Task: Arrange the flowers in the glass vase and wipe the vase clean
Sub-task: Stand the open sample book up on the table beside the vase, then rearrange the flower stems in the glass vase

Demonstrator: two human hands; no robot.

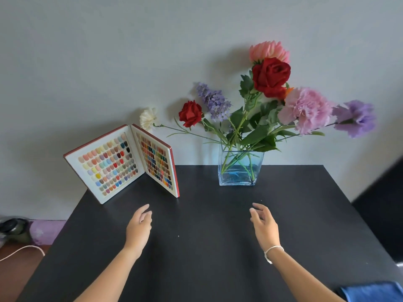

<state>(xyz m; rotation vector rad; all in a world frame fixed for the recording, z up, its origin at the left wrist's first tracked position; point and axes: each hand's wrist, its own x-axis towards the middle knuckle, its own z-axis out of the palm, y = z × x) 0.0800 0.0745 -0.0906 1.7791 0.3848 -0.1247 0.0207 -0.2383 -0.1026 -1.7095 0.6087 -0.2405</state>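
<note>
Square clear glass vase (239, 168) stands at the back of the matte black table (196, 247), holding fabric flowers (270, 77) on green stems. No readable writing. Left hand (139, 227) and right hand (265, 225) hover loosely spread, empty. Open nail-colour swatch book (122, 162) at left; blue cloth (373, 293) at near right corner.

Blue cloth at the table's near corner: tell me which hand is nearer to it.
Right. The right hand hovers over the table up and to the left of the blue cloth; the left hand is much farther away, across the table near the open colour swatch book.
</note>
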